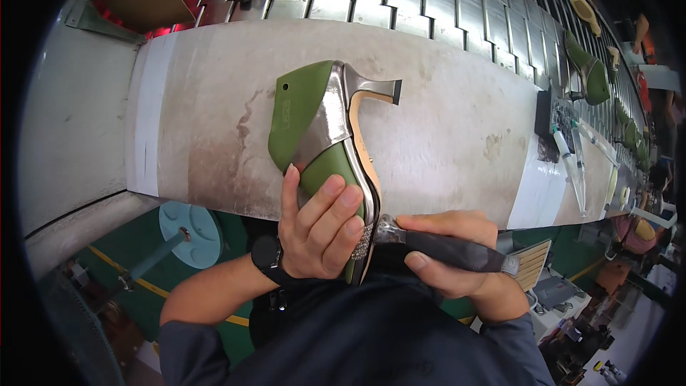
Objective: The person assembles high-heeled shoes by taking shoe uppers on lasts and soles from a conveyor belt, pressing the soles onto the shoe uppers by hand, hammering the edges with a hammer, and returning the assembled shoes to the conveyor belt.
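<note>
A metallic pewter high-heeled shoe (332,118) is fitted over a green shoe last (296,118). It lies on its side, heel pointing to the far right and toe toward my body. My left hand (320,229) is closed around the front part, fingers spread over the green last and the shoe's edge. Sparkling trim shows on the strap below my fingertips. My right hand (461,225) grips a dark-handled tool (457,250), whose rough, shiny end meets or nearly meets the sole edge near the toe. The tool's exact kind is unclear.
The pale worktop (450,150) borders a metal slat conveyor (407,0) carrying more heeled shoes on green lasts (589,71). At the right stand a dark box (554,121) and several syringes (572,164). A round blue plate (189,234) sits below the left edge.
</note>
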Demonstrator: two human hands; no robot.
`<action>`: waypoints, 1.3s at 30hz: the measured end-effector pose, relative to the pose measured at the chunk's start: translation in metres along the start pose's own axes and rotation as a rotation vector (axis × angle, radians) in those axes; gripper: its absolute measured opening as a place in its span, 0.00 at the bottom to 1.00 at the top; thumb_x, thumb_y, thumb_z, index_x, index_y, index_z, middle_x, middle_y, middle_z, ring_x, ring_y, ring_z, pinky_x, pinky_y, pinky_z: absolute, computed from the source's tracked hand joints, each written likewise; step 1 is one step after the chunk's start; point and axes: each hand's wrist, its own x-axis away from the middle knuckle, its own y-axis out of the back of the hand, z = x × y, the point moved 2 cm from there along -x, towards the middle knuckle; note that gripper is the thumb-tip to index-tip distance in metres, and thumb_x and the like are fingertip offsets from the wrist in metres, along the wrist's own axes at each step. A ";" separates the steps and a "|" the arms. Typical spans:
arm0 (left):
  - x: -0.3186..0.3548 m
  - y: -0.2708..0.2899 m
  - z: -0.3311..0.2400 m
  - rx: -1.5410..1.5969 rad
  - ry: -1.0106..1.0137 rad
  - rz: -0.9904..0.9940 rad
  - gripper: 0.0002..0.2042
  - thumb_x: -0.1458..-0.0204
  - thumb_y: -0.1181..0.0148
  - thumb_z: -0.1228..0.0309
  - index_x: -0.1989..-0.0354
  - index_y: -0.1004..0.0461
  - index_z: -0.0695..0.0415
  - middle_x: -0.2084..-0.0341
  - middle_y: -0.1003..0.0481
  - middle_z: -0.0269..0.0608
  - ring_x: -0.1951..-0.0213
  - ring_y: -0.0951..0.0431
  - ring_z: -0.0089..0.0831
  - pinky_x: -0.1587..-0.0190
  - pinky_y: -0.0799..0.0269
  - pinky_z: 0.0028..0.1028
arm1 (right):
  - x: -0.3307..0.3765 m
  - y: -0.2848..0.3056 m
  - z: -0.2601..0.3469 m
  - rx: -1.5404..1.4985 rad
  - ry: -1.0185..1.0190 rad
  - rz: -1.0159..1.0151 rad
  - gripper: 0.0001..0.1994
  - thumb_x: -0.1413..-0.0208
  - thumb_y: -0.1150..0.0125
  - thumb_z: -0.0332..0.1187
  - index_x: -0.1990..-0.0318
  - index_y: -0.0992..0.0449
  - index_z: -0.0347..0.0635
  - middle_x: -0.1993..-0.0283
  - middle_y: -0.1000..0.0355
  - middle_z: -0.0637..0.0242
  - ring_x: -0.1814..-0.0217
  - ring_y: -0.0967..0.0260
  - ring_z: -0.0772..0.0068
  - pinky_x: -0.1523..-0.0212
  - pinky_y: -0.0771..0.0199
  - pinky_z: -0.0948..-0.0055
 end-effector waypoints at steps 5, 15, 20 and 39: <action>-0.002 0.003 -0.001 0.040 0.017 0.031 0.21 0.30 0.46 0.68 0.31 0.38 0.55 0.35 0.28 0.46 0.32 0.26 0.43 0.30 0.40 0.73 | -0.011 0.006 0.000 0.083 0.071 0.004 0.19 0.49 0.25 0.29 0.48 0.15 0.33 0.59 0.14 0.54 0.64 0.14 0.61 0.62 0.15 0.70; 0.000 0.001 -0.001 0.056 0.056 -0.002 0.21 0.31 0.44 0.67 0.32 0.37 0.53 0.36 0.28 0.40 0.32 0.26 0.40 0.30 0.39 0.73 | -0.047 0.025 0.020 0.263 0.073 0.218 0.18 0.50 0.22 0.31 0.51 0.14 0.38 0.64 0.15 0.59 0.68 0.14 0.62 0.67 0.15 0.71; -0.003 0.004 0.000 0.077 0.050 0.037 0.19 0.30 0.45 0.66 0.33 0.36 0.54 0.36 0.27 0.41 0.33 0.26 0.40 0.31 0.38 0.72 | -0.031 0.013 0.033 0.428 0.087 0.195 0.17 0.49 0.22 0.31 0.51 0.15 0.38 0.65 0.15 0.59 0.69 0.14 0.63 0.67 0.15 0.72; -0.003 0.010 0.007 0.032 -0.055 0.094 0.36 0.37 0.33 0.52 0.31 0.40 0.63 0.35 0.31 0.63 0.33 0.27 0.59 0.30 0.42 0.73 | 0.036 -0.039 0.039 0.298 0.032 0.173 0.19 0.52 0.22 0.26 0.51 0.15 0.34 0.71 0.18 0.61 0.74 0.19 0.66 0.71 0.20 0.73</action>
